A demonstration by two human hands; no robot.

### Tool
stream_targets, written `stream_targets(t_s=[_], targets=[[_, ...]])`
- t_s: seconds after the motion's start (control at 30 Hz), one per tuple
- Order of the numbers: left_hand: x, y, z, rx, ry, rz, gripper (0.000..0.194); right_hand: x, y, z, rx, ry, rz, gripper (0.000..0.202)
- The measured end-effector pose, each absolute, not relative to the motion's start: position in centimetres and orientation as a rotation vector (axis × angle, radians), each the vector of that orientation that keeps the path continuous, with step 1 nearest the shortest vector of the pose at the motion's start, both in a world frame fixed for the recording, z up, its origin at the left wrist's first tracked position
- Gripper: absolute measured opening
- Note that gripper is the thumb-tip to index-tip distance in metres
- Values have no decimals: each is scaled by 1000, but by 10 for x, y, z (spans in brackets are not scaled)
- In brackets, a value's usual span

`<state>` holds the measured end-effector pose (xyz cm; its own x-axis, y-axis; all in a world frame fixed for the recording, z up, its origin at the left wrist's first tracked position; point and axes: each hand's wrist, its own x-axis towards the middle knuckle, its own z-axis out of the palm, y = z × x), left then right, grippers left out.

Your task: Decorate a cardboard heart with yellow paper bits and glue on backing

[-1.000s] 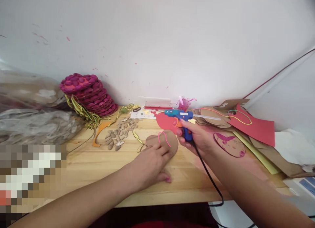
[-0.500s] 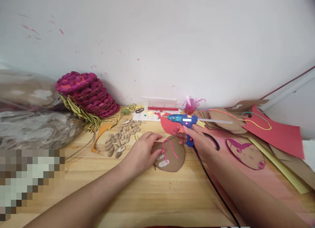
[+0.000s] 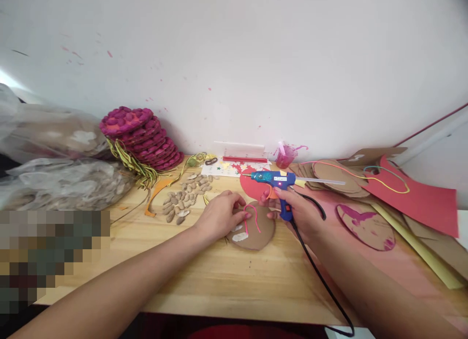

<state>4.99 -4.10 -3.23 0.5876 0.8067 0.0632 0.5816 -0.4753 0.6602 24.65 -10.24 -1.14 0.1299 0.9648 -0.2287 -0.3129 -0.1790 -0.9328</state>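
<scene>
My left hand (image 3: 224, 211) has its thumb and forefinger closed on a loop of pink cord (image 3: 256, 217) over a rounded brown cardboard piece (image 3: 263, 237). White patches mark the lower left of that cardboard, and the cord's ends hang over it. My right hand (image 3: 298, 207) grips the handle of a blue hot glue gun (image 3: 280, 179), whose nozzle points left. A clear glue stick (image 3: 321, 181) sticks out at its back, and a small red light shows on its side. The black cable (image 3: 316, 275) runs down past the table's front edge.
Peanuts (image 3: 185, 197) lie left of my left hand. A stack of magenta peanut-covered pieces (image 3: 141, 136) leans behind them, near plastic bags (image 3: 66, 183). Further back are paper stars (image 3: 237, 168) and a paint-stained cup (image 3: 287, 156). Cardboard shapes (image 3: 334, 174) and red sheet (image 3: 420, 197) lie right.
My left thumb and forefinger have come together on the top of the pink cord's loop. The glue gun stays in my right hand. The whole view has shifted slightly.
</scene>
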Motion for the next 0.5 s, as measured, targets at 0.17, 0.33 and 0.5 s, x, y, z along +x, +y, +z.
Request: stream_targets(t_s=[0.17, 0.33, 0.5], targets=[[60, -43, -34, 2243, 1140, 512, 12, 250, -112, -11, -1189, -663, 1464, 19], [52, -41, -29, 2081, 1020, 605, 14, 255, -121, -16, -1222, -729, 1441, 23], [34, -51, 4, 2228, 694, 449, 12, 261, -129, -16, -1326, -983, 1317, 30]])
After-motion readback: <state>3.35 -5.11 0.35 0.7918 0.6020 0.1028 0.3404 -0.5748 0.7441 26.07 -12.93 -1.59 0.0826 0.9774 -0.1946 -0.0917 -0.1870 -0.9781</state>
